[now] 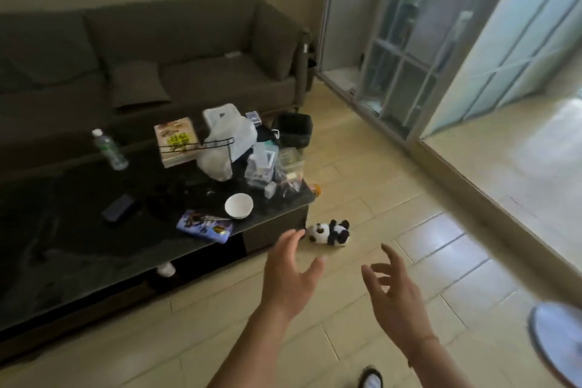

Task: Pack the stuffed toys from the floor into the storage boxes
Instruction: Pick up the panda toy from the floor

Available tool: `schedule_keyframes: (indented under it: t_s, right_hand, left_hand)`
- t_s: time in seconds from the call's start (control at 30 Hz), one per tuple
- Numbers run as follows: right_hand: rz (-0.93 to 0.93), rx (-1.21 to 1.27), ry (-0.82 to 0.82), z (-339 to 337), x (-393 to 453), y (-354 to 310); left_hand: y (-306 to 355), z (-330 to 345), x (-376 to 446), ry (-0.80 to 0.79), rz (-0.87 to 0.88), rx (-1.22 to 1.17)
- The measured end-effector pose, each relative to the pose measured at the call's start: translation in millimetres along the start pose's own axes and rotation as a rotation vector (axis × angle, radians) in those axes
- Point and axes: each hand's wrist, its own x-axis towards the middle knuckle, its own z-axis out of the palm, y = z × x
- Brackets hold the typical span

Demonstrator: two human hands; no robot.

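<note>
A small black-and-white panda toy [330, 232] lies on the tiled floor beside the front right corner of the dark coffee table [78, 249]. My left hand [289, 274] is stretched forward, fingers spread and empty, its fingertips just short of the panda. My right hand [395, 293] is held out to the right of it, fingers loosely spread, holding nothing. No storage box is in view.
The coffee table carries a water bottle [108, 149], a white bowl [238, 205], a book, plastic bags and clutter. A dark sofa [157, 57] stands behind it, a black bin [293, 129] at its end. Sliding glass doors [441, 57] are on the right, and a fan base [557, 340] sits at the lower right.
</note>
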Motion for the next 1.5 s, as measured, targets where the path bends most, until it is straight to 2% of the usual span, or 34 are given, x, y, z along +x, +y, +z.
schedule_keyframes:
  t_s: [0.13,0.37,0.63,0.83,0.97,1.07,1.2,1.33,1.43,1.5]
  right_hand:
    - [0.048,-0.016,-0.090,-35,52,41]
    - [0.061,-0.021,-0.198,-80,180,107]
    - [0.093,-0.002,-0.351,-50,323,128]
    - [0.208,-0.017,-0.478,16,436,169]
    - [0.242,-0.112,-0.560,71,514,225]
    - [0.237,-0.178,-0.622,120,567,277]
    - [0.140,-0.357,-0.749,200,621,360]
    - [0.006,-0.577,-0.914,293,646,449]
    - [-0.060,-0.676,-1.021,356,644,504]
    - [-0.062,-0.672,-1.034,384,643,525]
  left_hand:
    - [32,65,44,-0.075,0.014,0.016]
    - [67,162,136,-0.081,-0.149,-0.095]
    - [53,207,233,0.001,-0.385,-0.119]
    - [1,249,322,-0.030,-0.535,0.004]
    - [-55,296,380,-0.048,-0.587,0.112]
    - [-108,340,423,-0.051,-0.646,0.071]
    - [-195,401,465,-0.015,-0.705,0.117]
    - [-284,462,476,-0.090,-0.785,0.191]
    - [-317,502,475,-0.082,-0.814,0.149]
    - [-322,525,474,-0.089,-0.807,0.097]
